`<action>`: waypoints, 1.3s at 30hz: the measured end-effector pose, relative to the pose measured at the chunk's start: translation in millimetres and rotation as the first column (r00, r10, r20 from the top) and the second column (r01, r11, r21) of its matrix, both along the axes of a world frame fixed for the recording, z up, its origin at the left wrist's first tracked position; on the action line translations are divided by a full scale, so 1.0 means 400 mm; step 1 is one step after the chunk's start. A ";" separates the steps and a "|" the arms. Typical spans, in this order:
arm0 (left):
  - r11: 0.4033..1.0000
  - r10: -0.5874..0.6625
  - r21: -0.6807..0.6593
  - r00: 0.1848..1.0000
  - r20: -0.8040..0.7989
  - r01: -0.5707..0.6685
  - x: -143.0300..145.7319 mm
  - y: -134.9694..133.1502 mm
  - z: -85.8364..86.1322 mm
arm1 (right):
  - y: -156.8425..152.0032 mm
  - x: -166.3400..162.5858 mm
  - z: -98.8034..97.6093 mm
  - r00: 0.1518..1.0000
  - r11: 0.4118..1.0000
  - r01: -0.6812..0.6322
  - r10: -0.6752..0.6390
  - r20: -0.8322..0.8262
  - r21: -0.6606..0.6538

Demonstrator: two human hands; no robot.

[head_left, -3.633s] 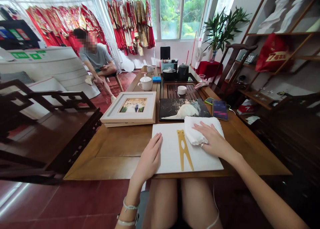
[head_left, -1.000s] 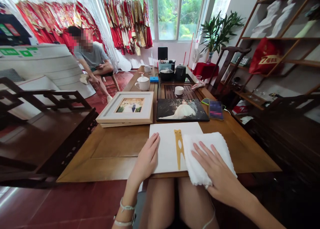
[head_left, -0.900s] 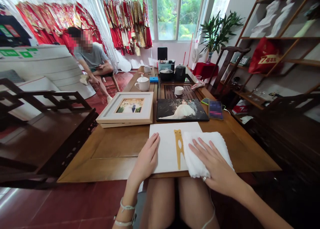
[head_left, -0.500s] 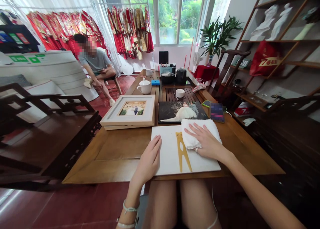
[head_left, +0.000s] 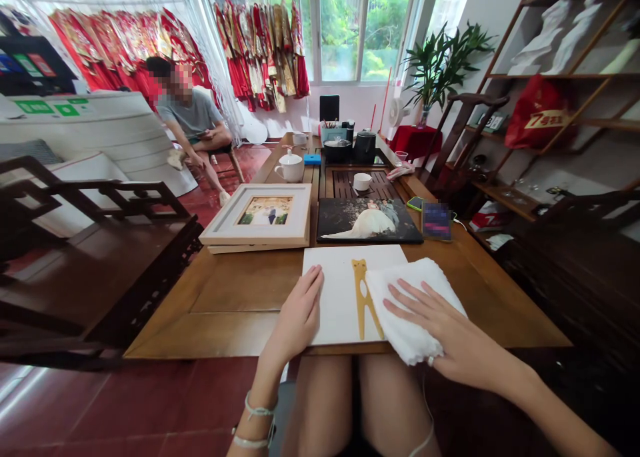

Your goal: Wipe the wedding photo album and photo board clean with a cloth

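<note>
A white board lies flat at the table's front edge. On its left edge rests my left hand, fingers extended and close together. My right hand lies with spread fingers on a folded white towel. The towel covers the board's right part and hangs over the front edge. Between my hands is a flat yellow piece, shaped like a long-legged cat figure; the towel touches or overlaps its right side. Behind the board lies a dark wedding photo panel.
Left of the panel, framed pictures are stacked. A lidded white cup, a small white bowl, a black kettle and a phone stand farther back on the wooden table. A person sits at left.
My right hand and the towel have slid toward me and to the right, over the board's front right corner. My left hand stays in place. The view has tilted slightly down.
</note>
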State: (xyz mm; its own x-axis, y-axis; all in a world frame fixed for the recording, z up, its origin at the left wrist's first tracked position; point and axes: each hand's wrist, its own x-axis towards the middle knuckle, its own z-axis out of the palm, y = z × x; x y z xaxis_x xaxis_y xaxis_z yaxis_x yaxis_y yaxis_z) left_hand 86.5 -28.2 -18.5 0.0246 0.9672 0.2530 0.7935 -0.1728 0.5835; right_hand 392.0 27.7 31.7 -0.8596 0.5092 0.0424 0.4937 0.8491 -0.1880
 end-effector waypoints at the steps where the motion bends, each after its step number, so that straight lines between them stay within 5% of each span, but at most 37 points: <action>1: 1.000 0.000 0.003 1.000 0.004 0.000 0.000 0.000 0.000 | 0.015 0.003 0.000 1.000 1.000 0.006 -0.006 -0.007 -0.012; 6: 0.999 -0.011 0.031 1.000 0.005 0.010 -0.001 0.000 -0.001 | 0.091 -0.030 -0.013 0.987 0.988 0.141 -0.145 -0.070 -0.067; 10: 1.000 -0.016 0.021 1.000 -0.008 0.016 -0.002 -0.002 0.001 | 0.132 -0.106 -0.010 0.921 0.927 0.343 -0.363 -0.139 -0.150; 13: 1.000 -0.012 0.003 1.000 -0.016 0.012 -0.002 -0.001 0.001 | 0.132 -0.175 0.004 0.911 0.913 0.378 -0.397 -0.116 -0.156; 18: 1.000 -0.015 0.013 1.000 -0.007 0.015 -0.001 0.001 0.003 | 0.029 -0.248 0.015 0.982 0.980 0.178 -0.182 -0.047 -0.091; 22: 0.999 -0.024 0.031 1.000 0.005 0.024 0.002 0.001 0.007 | -0.083 -0.233 0.017 0.999 0.991 -0.049 0.050 0.003 -0.121; 25: 0.999 -0.019 0.035 1.000 0.000 0.019 0.003 0.002 0.006 | -0.109 -0.207 0.023 0.995 0.985 -0.098 0.101 0.020 -0.141; 39: 0.999 -0.030 0.043 1.000 0.003 0.030 -0.004 0.001 -0.003 | 0.149 -0.313 0.015 0.979 0.969 0.171 -0.187 -0.081 -0.177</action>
State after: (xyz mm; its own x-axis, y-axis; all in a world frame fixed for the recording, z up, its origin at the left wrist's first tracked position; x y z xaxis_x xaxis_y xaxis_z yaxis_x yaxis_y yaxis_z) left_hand 84.8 -27.7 -19.6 0.0528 0.9542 0.2946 0.7856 -0.2218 0.5776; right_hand 266.9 87.5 37.9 -0.7498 0.6613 0.0210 0.6073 0.7006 -0.3746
